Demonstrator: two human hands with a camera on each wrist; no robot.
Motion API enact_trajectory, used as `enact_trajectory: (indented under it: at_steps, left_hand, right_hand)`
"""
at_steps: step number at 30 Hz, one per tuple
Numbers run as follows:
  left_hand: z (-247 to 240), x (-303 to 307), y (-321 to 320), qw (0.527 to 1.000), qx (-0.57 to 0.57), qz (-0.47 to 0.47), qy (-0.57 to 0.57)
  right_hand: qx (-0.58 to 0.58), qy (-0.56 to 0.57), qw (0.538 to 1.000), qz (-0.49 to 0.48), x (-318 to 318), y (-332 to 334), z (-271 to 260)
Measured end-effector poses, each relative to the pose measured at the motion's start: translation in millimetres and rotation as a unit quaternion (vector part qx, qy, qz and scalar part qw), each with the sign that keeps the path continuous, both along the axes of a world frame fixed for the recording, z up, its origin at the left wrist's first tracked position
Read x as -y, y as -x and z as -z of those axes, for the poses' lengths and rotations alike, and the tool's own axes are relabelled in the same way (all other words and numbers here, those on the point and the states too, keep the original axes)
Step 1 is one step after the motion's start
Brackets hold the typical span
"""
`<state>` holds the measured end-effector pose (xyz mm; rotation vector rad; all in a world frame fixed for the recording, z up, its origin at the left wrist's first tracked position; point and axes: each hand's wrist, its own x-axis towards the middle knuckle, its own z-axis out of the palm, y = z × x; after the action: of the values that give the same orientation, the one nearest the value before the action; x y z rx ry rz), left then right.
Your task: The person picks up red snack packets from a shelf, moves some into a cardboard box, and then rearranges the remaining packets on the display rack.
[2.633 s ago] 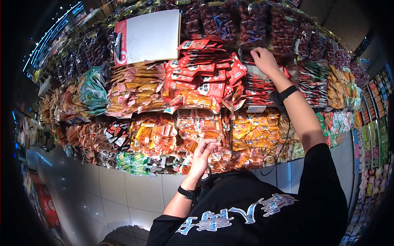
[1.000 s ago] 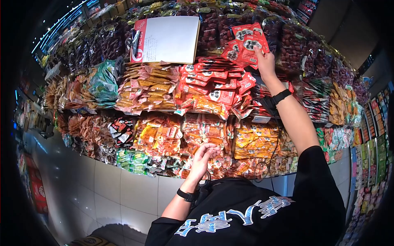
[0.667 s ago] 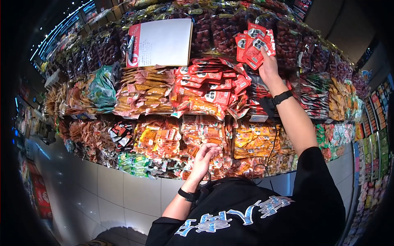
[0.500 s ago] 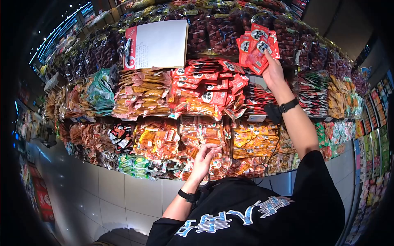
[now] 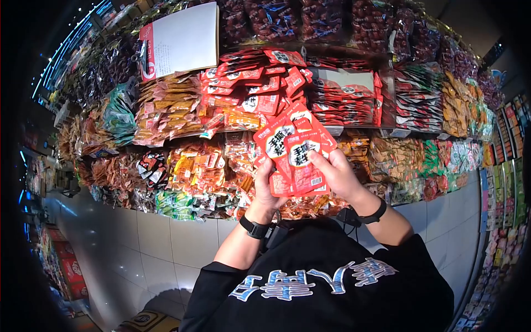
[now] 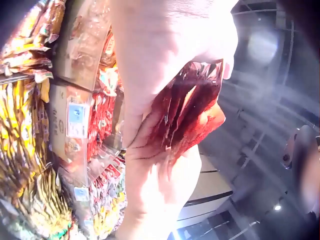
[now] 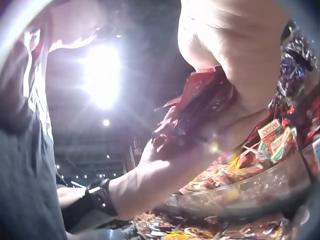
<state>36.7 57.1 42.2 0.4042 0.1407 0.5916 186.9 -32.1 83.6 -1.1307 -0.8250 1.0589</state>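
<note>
Several red snack packets (image 5: 299, 157) with black and white lettering are fanned out between both hands, in front of the chest. My left hand (image 5: 264, 187) grips them at their lower left, thumb on the front face. At the right edge my right hand (image 5: 338, 176) holds the same packets, its thumb pressed on the front. The left wrist view shows the bundle of packets (image 6: 192, 107) edge on inside the left hand (image 6: 165, 185). In the right wrist view the packets (image 7: 202, 92) look dark, between the right hand (image 7: 235, 45) and the left.
Behind the packets, a shelf bin (image 5: 354, 80) of red packets stands beside a heaped pile of red packets (image 5: 257, 83). A clipboard with white paper (image 5: 185, 41) lies at the upper left. Lower bins hold orange snack packets (image 5: 199, 166). Dark bagged goods (image 5: 326, 22) line the back.
The right hand has brought the red packets from over the back shelf down and left to the chest. The left hand has risen from its idle place and now grips them too.
</note>
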Motion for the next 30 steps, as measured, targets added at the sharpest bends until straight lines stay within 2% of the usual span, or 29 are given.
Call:
enact_trajectory:
  at_steps: [2, 3, 6, 8, 9, 10, 11, 13, 15, 16, 18, 19, 22, 25, 30]
  left_hand:
    - [-3.3, 10.7, -10.5, 1.0, 0.011, 0.011, 0.009]
    - [-5.0, 17.1, -16.4, 1.0, 0.001, 0.008, 0.015]
    - [-3.6, 33.7, -32.6, 0.999, -0.038, -0.014, 0.011]
    - [-1.4, 44.9, -41.7, 0.998, -0.059, -0.015, 0.0]
    - [-2.2, 51.1, -48.1, 0.998, -0.049, -0.003, 0.034]
    - [0.9, 57.2, -55.2, 0.997, -0.074, -0.025, 0.03]
    - [5.6, 63.2, -63.0, 0.994, -0.099, -0.046, 0.026]
    - [9.1, 74.6, -78.0, 0.989, -0.124, -0.082, 0.022]
    - [1.5, 88.2, -96.3, 0.975, -0.161, -0.145, -0.057]
    - [-0.2, 94.7, -105.7, 0.963, -0.178, -0.178, -0.096]
    - [7.8, 104.5, -121.2, 0.961, -0.154, -0.21, -0.089]
    - [11.5, 109.2, -127.0, 0.959, -0.157, -0.221, -0.088]
    - [10.5, 123.6, -141.6, 0.946, -0.194, -0.247, -0.077]
    - [7.6, 134.2, -147.2, 0.945, -0.219, -0.237, -0.062]
    - [5.7, 142.7, -158.1, 0.951, -0.181, -0.242, -0.07]
  right_hand:
    - [0.229, -0.042, 0.969, 0.085, 6.6, -7.1, 11.5]
    - [0.249, -0.045, 0.964, 0.084, 10.7, -13.2, 9.6]
    - [0.442, -0.102, 0.867, 0.205, 19.5, -31.9, 16.3]
    - [0.421, -0.049, 0.881, 0.209, 32.9, -43.3, 17.0]
    - [0.406, -0.03, 0.887, 0.217, 41.3, -47.6, 15.7]
    - [0.39, -0.011, 0.893, 0.224, 49.1, -52.5, 13.7]
    - [0.325, 0.003, 0.92, 0.217, 55.0, -56.4, 10.1]
    - [0.298, 0.017, 0.935, 0.191, 66.5, -72.1, 16.7]
    - [0.244, -0.002, 0.955, 0.169, 74.3, -86.2, 33.4]
    - [0.197, 0.013, 0.971, 0.134, 81.3, -94.3, 38.1]
    - [0.102, 0.045, 0.992, 0.061, 93.7, -107.1, 34.8]
    - [0.031, 0.061, 0.997, 0.044, 101.3, -112.0, 29.7]
    - [-0.045, 0.069, 0.997, 0.004, 115.7, -134.1, 30.6]
    - [-0.029, 0.092, 0.995, -0.018, 129.0, -158.1, 31.5]
    - [-0.025, 0.071, 0.997, -0.033, 134.8, -185.5, 33.4]
